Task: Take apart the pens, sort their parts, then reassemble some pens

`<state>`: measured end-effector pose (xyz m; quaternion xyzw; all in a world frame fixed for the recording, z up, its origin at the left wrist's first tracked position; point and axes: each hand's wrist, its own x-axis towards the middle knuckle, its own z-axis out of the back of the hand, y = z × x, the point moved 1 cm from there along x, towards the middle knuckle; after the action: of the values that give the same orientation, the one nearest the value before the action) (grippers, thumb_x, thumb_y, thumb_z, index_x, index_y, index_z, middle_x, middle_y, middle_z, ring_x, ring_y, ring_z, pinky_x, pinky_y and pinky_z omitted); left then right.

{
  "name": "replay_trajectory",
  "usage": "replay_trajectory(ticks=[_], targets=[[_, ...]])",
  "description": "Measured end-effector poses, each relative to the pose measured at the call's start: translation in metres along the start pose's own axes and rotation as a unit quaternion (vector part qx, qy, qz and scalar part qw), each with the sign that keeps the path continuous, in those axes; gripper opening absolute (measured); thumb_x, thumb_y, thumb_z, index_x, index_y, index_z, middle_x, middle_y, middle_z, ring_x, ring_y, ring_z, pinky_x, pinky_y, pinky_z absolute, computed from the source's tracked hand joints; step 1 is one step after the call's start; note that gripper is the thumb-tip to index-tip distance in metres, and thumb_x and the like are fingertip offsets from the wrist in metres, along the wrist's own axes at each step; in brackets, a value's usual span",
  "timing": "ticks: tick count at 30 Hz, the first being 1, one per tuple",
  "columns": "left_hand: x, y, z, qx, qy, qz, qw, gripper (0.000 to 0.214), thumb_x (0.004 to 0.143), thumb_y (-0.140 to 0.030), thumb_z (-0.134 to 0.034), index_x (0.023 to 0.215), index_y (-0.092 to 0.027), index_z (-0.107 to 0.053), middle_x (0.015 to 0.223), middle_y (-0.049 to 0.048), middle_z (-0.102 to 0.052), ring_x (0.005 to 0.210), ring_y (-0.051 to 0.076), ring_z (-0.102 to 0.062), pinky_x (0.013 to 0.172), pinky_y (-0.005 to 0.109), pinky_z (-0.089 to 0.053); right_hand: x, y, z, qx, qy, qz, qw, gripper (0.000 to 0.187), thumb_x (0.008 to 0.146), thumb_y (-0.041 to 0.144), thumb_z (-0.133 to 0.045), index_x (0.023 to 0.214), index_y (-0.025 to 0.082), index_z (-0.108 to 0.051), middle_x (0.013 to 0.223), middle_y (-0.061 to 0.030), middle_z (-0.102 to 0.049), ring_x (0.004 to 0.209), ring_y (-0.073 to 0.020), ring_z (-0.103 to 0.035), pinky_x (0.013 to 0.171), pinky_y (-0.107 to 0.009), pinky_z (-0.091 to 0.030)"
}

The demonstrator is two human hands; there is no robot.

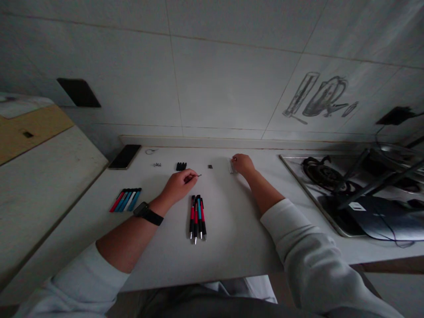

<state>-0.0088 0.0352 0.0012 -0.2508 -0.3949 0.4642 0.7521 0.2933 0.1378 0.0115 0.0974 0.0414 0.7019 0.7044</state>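
My left hand (179,184) rests on the white counter (232,238), fingers closed on a thin dark rod-like part (196,176) that pokes out to the right. A black watch is on that wrist. My right hand (242,164) reaches farther back, fingers curled over a small pile of pale parts (231,165). Between my arms lie several assembled red, blue and black pens (198,217), tips toward me. Several pen barrels in red and blue (126,199) lie to the left.
Small black parts (181,166), a tiny dark piece (210,166) and small metal bits (157,164) lie near the back. A phone (125,156) lies at the back left. A gas hob (331,181) with a dark object on it stands at right.
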Motion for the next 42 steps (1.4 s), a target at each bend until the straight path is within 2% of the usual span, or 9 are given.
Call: replay_trajectory(ticks=[6, 11, 31, 42], targets=[[0.000, 0.000, 0.000, -0.004, 0.008, 0.004, 1.000, 0.016, 0.091, -0.035, -0.062, 0.095, -0.021, -0.071, 0.080, 0.0003, -0.072, 0.074, 0.015, -0.068, 0.070, 0.027, -0.052, 0.000, -0.006, -0.005, -0.001, 0.004, -0.003, 1.000, 0.034, 0.095, 0.026, -0.057, 0.123, 0.017, -0.074, 0.125, -0.0140, -0.073, 0.114, -0.0227, -0.066, 0.098, -0.028, -0.047], [-0.001, 0.001, -0.001, -0.010, 0.008, 0.006, 1.000, 0.017, 0.092, -0.035, -0.062, 0.095, -0.022, -0.071, 0.082, 0.0007, -0.073, 0.076, 0.016, -0.068, 0.071, 0.027, -0.053, -0.005, -0.006, -0.001, -0.002, 0.013, 0.014, 1.000, 0.031, 0.090, 0.022, -0.060, 0.115, 0.020, -0.078, 0.121, -0.0115, -0.075, 0.112, -0.0227, -0.067, 0.097, -0.027, -0.047], [-0.001, -0.001, -0.001, -0.018, 0.011, 0.004, 1.000, 0.016, 0.091, -0.033, -0.062, 0.096, -0.021, -0.071, 0.082, 0.0012, -0.073, 0.075, 0.016, -0.068, 0.069, 0.028, -0.053, -0.008, -0.002, 0.003, -0.004, 0.027, 0.035, 0.999, 0.030, 0.087, 0.019, -0.060, 0.108, 0.021, -0.082, 0.107, -0.0102, -0.079, 0.102, -0.0233, -0.071, 0.088, -0.028, -0.050], [-0.001, -0.003, 0.000, -0.013, 0.011, 0.008, 1.000, 0.014, 0.090, -0.031, -0.063, 0.095, -0.021, -0.071, 0.082, 0.0008, -0.073, 0.074, 0.015, -0.067, 0.069, 0.027, -0.052, -0.006, -0.007, 0.004, 0.074, 0.013, -0.009, 0.997, 0.036, 0.084, 0.015, -0.063, 0.116, 0.019, -0.078, 0.101, -0.0075, -0.080, 0.094, -0.0200, -0.072, 0.085, -0.027, -0.052]])
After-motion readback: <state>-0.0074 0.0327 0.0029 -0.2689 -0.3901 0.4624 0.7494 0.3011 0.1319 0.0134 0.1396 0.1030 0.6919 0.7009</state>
